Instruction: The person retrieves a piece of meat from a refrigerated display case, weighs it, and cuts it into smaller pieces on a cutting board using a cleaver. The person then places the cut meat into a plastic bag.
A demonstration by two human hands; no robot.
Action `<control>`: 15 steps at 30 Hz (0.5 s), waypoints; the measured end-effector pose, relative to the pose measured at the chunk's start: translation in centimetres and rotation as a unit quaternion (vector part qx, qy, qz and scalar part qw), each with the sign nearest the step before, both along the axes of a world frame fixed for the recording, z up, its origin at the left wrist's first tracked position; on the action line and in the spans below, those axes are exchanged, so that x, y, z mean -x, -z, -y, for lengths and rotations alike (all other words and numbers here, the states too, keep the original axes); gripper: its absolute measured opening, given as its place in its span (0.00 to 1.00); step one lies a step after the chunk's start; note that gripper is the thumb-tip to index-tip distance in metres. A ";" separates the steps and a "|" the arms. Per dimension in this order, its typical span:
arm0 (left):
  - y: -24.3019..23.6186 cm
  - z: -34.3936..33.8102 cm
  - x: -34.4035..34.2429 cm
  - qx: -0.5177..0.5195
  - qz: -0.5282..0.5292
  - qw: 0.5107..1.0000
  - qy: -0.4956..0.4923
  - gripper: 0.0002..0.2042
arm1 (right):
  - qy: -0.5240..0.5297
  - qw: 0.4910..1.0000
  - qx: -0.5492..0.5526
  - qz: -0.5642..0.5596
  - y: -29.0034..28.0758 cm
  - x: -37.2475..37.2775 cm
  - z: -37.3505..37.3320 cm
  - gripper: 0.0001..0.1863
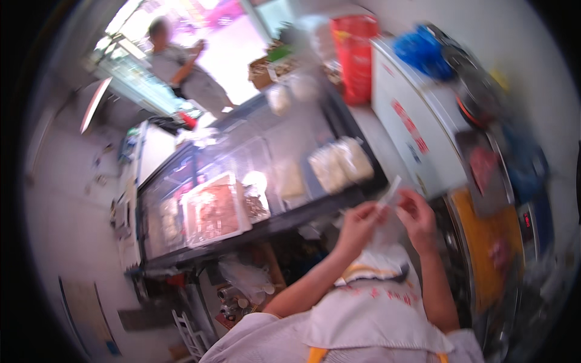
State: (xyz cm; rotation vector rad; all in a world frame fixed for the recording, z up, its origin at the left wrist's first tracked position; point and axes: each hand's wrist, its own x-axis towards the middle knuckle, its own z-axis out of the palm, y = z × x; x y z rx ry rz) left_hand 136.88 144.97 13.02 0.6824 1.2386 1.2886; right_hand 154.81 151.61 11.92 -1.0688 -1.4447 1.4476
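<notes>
My left hand (pixel 365 221) and my right hand (pixel 411 209) are raised in front of my apron, just past the near edge of the glass-topped counter. Both have closed fingers pinching a thin whitish plastic bag (pixel 384 236), which hangs between them. The picture is slightly blurred, so the bag's opening is unclear. On the counter (pixel 302 133), packs of pale food (pixel 342 163) lie near the right end, and a white-rimmed tray of pinkish food (pixel 212 215) sits left of centre, with a pile of brownish food beside it.
A person (pixel 181 72) stands beyond the counter near the bright opening. A red bin (pixel 354 57) stands behind, beside a white chest (pixel 405 121) bearing a blue bag (pixel 423 51). At my right are a scale with meat (pixel 484 169) and a yellow board (pixel 490 248). Below the counter are cluttered shelves (pixel 242 284).
</notes>
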 end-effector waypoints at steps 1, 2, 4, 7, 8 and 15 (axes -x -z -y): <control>0.8 0.0 -0.3 -0.015 0.002 1.000 -0.004 0.13 | 0.019 0.998 -0.037 0.053 1.0 -0.3 -0.5 0.30; -0.8 -0.2 -0.6 0.021 0.007 1.000 0.012 0.13 | 0.042 0.998 0.022 -0.047 3.8 -0.6 -1.0 0.34; -1.1 0.1 0.0 0.016 0.041 0.997 0.058 0.13 | -0.015 0.952 0.187 -0.240 8.3 -0.5 -1.4 0.39; -0.8 1.1 1.1 0.025 0.123 0.991 0.047 0.13 | -0.137 0.847 0.342 -0.383 10.3 0.0 -0.6 0.34; -0.3 1.1 1.2 0.018 0.134 0.990 0.036 0.12 | -0.156 0.820 0.366 -0.411 10.7 -0.2 -0.5 0.31; 1.4 1.1 3.3 0.038 -0.048 0.997 -0.047 0.12 | -0.051 0.893 0.307 -0.326 7.9 -1.0 -2.0 0.05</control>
